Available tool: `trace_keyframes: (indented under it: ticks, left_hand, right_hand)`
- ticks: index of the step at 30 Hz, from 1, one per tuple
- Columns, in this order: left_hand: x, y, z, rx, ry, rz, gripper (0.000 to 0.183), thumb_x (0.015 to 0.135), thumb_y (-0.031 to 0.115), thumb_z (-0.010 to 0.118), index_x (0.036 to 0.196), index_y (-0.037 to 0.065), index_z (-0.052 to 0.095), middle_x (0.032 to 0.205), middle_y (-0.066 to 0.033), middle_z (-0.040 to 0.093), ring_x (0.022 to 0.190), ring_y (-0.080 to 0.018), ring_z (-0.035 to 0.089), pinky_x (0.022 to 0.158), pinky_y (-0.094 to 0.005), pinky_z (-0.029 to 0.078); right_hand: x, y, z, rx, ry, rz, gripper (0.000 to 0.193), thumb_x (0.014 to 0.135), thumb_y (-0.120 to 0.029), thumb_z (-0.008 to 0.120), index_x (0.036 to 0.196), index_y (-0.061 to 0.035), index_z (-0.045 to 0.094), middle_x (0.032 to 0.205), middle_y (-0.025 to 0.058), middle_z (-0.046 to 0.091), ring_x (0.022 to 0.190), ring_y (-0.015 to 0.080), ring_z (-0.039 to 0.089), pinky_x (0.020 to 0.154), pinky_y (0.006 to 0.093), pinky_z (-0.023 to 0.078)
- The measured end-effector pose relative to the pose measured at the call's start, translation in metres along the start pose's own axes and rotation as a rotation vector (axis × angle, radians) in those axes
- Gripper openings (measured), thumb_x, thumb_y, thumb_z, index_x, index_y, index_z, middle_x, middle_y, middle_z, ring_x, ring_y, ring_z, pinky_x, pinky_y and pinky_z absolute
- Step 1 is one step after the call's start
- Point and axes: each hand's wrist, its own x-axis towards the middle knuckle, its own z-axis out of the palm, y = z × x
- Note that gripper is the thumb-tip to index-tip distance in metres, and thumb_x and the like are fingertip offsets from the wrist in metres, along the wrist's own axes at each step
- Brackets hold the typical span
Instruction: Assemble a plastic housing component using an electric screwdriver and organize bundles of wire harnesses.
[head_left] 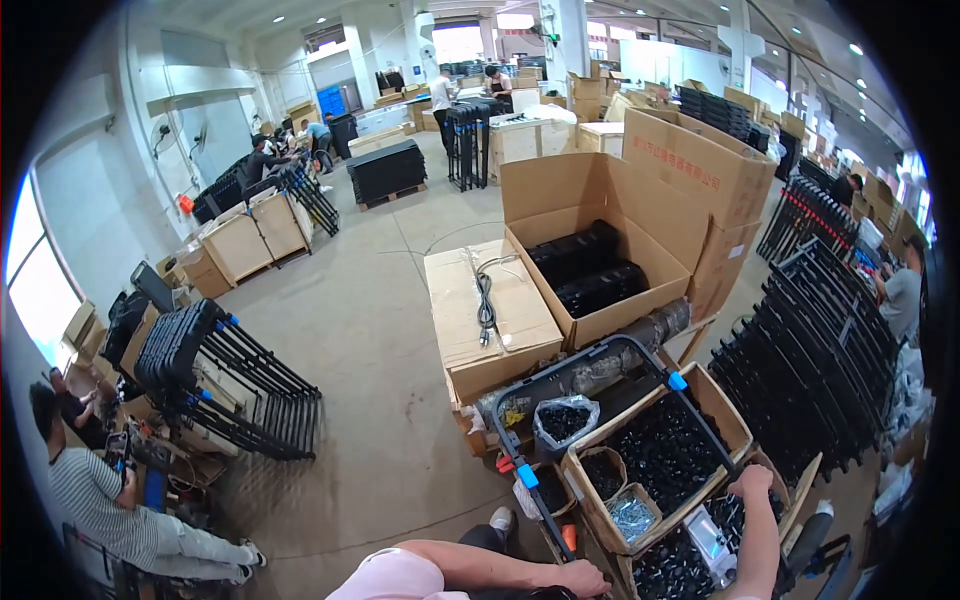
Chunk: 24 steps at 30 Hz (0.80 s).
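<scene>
A black U-shaped tubular frame (pixel 703 420) with a blue clip (pixel 677 381) on each leg slants up in front of me. My right hand (pixel 755 483) is closed round the end of its right leg, above a box of small black parts. At the lower end of the left leg, my left hand (pixel 583 577) is closed on the tube, its fingers partly hidden. Under the frame sits a carton of black parts (pixel 660 450), with a tray of silver screws (pixel 632 516) in its near corner. A whitish device (pixel 708 545) lies beside my right forearm.
An open carton (pixel 600 330) holding black bundles stands ahead, next to a flat carton (pixel 490 300) with a coiled cable. Stacked black frames lean at right (pixel 810 350) and left (pixel 230 370). A person in a striped shirt (pixel 105 500) stands at left; others work farther back.
</scene>
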Motion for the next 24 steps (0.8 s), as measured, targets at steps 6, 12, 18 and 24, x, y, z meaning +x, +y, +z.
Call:
trace_keyframes:
  ticks: [6, 12, 18, 24]
  left_hand:
    - [-0.014, 0.002, 0.008, -0.016, 0.379, 0.205, 0.028, 0.098, 0.032, 0.055, 0.103, 0.009, 0.068, 0.086, -0.0168, 0.073, 0.083, -0.0369, 0.074, 0.068, -0.0534, 0.057]
    - [-0.013, 0.004, 0.01, 0.022, 0.383, 0.151, 0.031, 0.101, 0.033, 0.049, 0.11, 0.012, 0.07, 0.088, -0.015, 0.074, 0.083, -0.0356, 0.075, 0.068, -0.0523, 0.058]
    - [-0.013, 0.0, 0.006, 0.002, 0.377, 0.231, 0.032, 0.101, 0.034, 0.05, 0.113, 0.015, 0.073, 0.089, -0.0137, 0.074, 0.084, -0.0349, 0.074, 0.068, -0.0512, 0.058]
    - [0.002, -0.013, 0.012, 0.055, 0.43, 0.362, 0.032, 0.098, 0.034, 0.057, 0.115, 0.012, 0.073, 0.096, -0.0166, 0.074, 0.09, -0.0354, 0.073, 0.072, -0.0537, 0.056]
  right_hand:
    - [0.031, 0.015, 0.028, 0.043, 0.009, 0.011, 0.047, 0.081, -0.034, 0.08, 0.118, -0.0062, 0.073, 0.119, 0.0156, 0.076, 0.11, 0.029, 0.075, 0.094, 0.0404, 0.06]
    - [0.042, 0.008, 0.035, 0.154, 0.28, -0.1, 0.038, 0.087, -0.026, 0.077, 0.117, -0.0047, 0.066, 0.108, 0.0191, 0.076, 0.104, 0.0347, 0.075, 0.091, 0.0459, 0.06]
    - [0.057, 0.016, 0.04, 0.061, 0.173, -0.207, 0.035, 0.089, -0.027, 0.075, 0.112, -0.0023, 0.069, 0.11, 0.0198, 0.076, 0.106, 0.0332, 0.075, 0.09, 0.0445, 0.06]
    - [0.048, -0.006, 0.039, 0.094, 0.275, -0.146, 0.034, 0.093, -0.028, 0.07, 0.113, -0.0006, 0.065, 0.11, 0.0184, 0.076, 0.105, 0.0323, 0.075, 0.091, 0.0426, 0.06]
